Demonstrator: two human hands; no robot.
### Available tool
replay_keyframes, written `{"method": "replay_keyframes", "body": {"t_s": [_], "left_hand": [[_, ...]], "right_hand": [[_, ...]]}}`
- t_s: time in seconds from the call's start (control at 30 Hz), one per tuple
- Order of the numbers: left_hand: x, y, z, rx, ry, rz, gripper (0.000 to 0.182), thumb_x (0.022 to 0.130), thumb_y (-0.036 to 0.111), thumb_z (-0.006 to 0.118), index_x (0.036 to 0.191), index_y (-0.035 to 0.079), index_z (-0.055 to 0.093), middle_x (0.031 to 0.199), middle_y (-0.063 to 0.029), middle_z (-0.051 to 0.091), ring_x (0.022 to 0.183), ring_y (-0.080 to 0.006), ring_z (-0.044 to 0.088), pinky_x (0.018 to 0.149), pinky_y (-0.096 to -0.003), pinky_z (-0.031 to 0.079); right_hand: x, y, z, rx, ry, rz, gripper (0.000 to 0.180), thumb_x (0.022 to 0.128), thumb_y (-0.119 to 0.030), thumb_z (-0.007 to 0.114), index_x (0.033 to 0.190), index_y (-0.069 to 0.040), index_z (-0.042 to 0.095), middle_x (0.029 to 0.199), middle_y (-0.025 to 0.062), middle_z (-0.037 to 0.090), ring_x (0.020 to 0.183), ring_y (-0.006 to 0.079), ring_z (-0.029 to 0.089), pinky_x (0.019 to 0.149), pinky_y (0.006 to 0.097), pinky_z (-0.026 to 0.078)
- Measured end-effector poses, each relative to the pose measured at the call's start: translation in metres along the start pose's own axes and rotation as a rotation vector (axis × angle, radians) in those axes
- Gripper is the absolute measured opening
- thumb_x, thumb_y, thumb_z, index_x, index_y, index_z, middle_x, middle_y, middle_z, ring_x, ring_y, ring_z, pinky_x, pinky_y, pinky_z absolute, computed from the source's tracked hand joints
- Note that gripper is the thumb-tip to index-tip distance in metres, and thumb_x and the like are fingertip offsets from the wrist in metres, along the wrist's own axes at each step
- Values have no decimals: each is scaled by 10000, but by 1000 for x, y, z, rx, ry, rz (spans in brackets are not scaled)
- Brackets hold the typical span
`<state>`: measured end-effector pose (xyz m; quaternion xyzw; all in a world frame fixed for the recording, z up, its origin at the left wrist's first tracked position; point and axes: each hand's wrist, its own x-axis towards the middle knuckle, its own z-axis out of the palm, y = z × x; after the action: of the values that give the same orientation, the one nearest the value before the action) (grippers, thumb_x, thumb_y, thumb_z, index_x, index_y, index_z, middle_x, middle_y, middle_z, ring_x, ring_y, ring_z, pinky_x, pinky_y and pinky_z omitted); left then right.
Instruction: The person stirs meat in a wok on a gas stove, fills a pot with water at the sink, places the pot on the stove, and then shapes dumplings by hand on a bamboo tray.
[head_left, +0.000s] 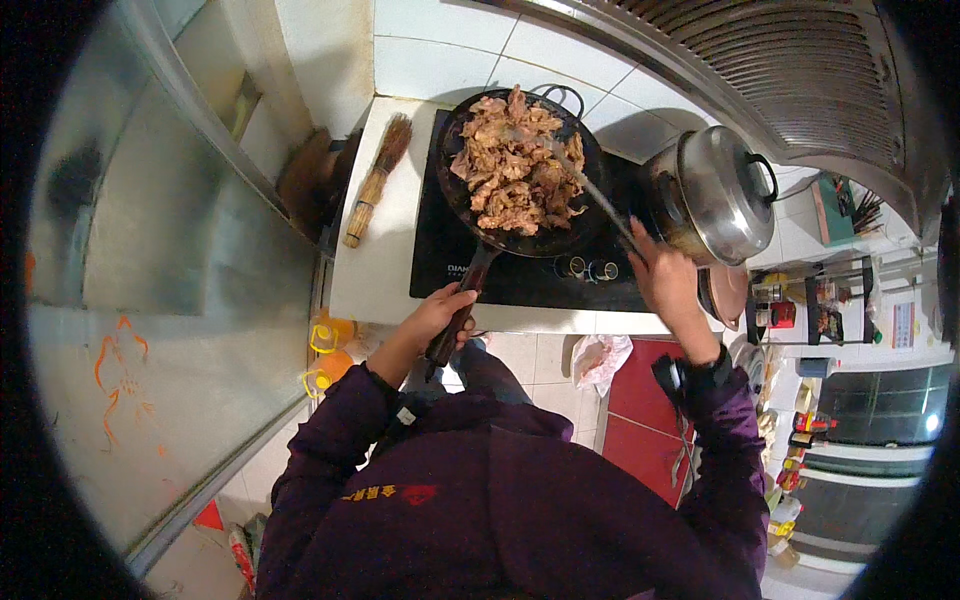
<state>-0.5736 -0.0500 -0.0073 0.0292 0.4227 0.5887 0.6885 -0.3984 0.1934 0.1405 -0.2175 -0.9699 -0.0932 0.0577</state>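
Note:
A dark wok (450, 202) heaped with browned meat pieces (517, 172) sits on the black glass cooktop (435, 270). My left hand (442, 311) is wrapped around the wok's wooden handle (456, 319), which points back toward my body. In my right hand (666, 277) is the long shaft of a metal cooking spatula (607, 206). Its far end reaches into the meat, where the blade is blurred and partly covered. Two control knobs (589, 268) show on the cooktop between my hands.
A lidded steel pot (720, 191) stands right of the wok, close to my right hand. A straw brush (379, 180) lies on the white counter (356, 277) at left. Above the pot hangs a range hood (795, 82). A glass panel (187, 360) borders the left side.

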Motion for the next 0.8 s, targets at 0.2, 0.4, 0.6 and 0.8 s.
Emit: {"method": "replay_keyframes", "body": {"t_s": [0.2, 0.4, 0.6, 0.8], "left_hand": [[-2, 3, 2, -50, 30, -63, 230, 870, 282, 514, 1014, 136, 410, 601, -47, 481, 435, -126, 452, 382, -279, 395], [-3, 7, 7, -22, 45, -29, 203, 874, 274, 484, 973, 126, 388, 583, -36, 456, 416, -109, 446, 359, -250, 384], [-4, 5, 5, -26, 25, -35, 194, 875, 269, 490, 964, 120, 401, 585, -34, 458, 418, -107, 450, 359, -252, 389], [-2, 3, 4, -50, 48, -35, 182, 877, 265, 497, 947, 122, 411, 593, -41, 477, 388, -126, 450, 345, -264, 394]], "right_hand": [[114, 13, 39, -81, -10, -52, 486, 770, -202, 574, 1236, -156, 443, 676, 168, 588, 626, 350, 583, 556, 448, 472], [107, 44, 29, -113, -230, -234, 516, 767, -204, 578, 1260, -166, 429, 658, 167, 576, 629, 345, 568, 570, 451, 456], [114, 42, 13, -211, -194, -256, 526, 777, -207, 578, 1277, -212, 414, 654, 160, 574, 617, 335, 572, 549, 437, 465], [116, 37, 37, -276, -143, -487, 536, 776, -138, 546, 1286, -237, 410, 649, 108, 501, 524, 287, 529, 465, 393, 442]]}}
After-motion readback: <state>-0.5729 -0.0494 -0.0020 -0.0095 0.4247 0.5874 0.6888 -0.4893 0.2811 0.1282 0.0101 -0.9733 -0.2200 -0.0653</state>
